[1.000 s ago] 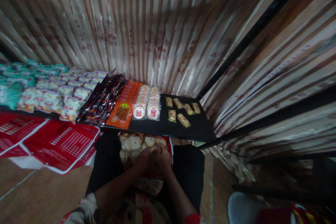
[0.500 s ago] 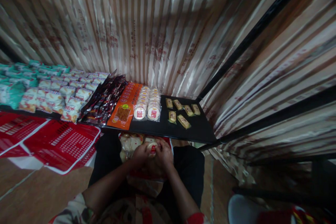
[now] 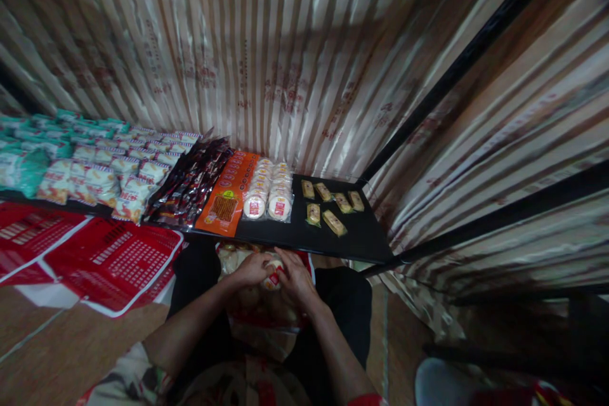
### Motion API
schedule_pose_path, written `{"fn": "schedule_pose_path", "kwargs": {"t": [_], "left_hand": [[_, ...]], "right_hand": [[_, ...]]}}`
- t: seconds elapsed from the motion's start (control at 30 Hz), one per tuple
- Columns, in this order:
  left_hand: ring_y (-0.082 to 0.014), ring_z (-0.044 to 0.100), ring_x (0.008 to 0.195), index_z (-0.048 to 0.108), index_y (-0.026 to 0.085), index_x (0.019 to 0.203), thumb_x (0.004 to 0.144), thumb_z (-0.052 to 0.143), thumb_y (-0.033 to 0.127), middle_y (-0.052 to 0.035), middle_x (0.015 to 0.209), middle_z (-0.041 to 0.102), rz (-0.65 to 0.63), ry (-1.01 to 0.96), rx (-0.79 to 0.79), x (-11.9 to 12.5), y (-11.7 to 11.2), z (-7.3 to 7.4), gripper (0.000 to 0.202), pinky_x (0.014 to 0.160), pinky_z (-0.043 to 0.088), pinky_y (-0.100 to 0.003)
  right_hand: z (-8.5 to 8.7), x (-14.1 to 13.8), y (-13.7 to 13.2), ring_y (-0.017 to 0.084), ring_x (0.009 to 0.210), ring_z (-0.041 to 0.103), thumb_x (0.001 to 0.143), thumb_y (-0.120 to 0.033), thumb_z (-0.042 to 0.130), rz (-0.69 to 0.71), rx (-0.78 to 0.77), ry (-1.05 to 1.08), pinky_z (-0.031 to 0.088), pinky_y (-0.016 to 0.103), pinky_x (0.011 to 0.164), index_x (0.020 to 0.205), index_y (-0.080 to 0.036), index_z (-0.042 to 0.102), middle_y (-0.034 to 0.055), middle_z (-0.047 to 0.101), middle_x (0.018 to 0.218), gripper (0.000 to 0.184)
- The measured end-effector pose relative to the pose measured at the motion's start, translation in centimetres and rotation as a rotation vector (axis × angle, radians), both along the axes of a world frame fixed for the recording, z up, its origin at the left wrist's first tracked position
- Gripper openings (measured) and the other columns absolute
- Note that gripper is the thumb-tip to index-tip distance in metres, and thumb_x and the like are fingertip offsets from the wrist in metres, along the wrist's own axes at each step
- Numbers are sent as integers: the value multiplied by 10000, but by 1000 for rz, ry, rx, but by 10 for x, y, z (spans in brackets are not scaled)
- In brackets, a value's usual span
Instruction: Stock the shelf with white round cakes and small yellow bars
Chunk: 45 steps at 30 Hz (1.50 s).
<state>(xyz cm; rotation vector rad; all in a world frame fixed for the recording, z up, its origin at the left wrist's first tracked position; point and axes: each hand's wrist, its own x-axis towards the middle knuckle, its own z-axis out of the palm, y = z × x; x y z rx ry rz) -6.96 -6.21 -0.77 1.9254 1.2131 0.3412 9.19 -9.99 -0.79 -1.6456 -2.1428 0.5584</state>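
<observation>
Between my knees, my left hand [image 3: 254, 268] and my right hand [image 3: 295, 274] come together around a round, pale packaged cake [image 3: 272, 279] with a red label. Fingers of both hands curl onto it, the left from one side and the right from the other. Under them sits a red basket [image 3: 311, 266] with several more wrapped pale snacks [image 3: 229, 260] in it. On the black shelf [image 3: 361, 238] just beyond stand two rows of similar round packaged cakes [image 3: 280, 206]. My fingers partly cover the cake I hold.
Left of the round cakes lie an orange snack bag [image 3: 221, 206], dark shiny packets [image 3: 183, 184], white packets [image 3: 133, 196] and teal packets [image 3: 28, 168]. Several small yellow wrapped cakes [image 3: 334, 222] lie at right. Red baskets [image 3: 114, 260] stand lower left; black bars [image 3: 476, 228] cross the right.
The cake has tilted between my hands, and its red label now faces lower. My left fingers have shifted over its top. The shelf's goods have not moved.
</observation>
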Motion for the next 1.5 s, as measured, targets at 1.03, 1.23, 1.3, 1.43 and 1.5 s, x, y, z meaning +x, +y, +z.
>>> {"fn": "schedule_pose_path", "kwargs": {"t": [1.03,1.23,1.3,1.43,1.5], "left_hand": [[-104,530,605,631,123,810,534,743,503,-20,697,634,334,-755,-536,-5,13,9,483,589,385,-224],[-115,547,660,611,138,815,553,737,439,-14,745,636,336,-808,-503,2,14,12,418,611,390,-222],[-109,528,632,597,141,772,576,714,440,5,693,608,348,-784,-451,3,15,13,377,597,383,-220],[-96,478,578,570,144,721,617,665,451,29,625,551,333,-716,-362,4,20,15,338,566,359,-218],[-93,453,562,573,141,730,642,640,443,34,607,530,304,-673,-321,4,23,17,322,559,348,-219]], "right_hand": [[-25,-5,9,126,563,534,520,-425,712,-672,-64,999,444,252,560,721,-202,527,-45,562,606,352],[-27,-14,8,126,571,550,540,-428,719,-753,-56,1078,448,247,554,758,-199,524,-35,580,639,371],[-23,-15,7,127,561,549,571,-447,700,-746,-34,1082,446,243,542,750,-201,519,-37,576,620,354],[-13,-10,8,152,579,574,645,-505,621,-679,-44,992,459,258,555,702,-199,530,-9,601,603,324],[-8,-4,10,166,625,598,649,-497,612,-670,-32,908,478,275,602,719,-197,549,9,627,651,314]]}}
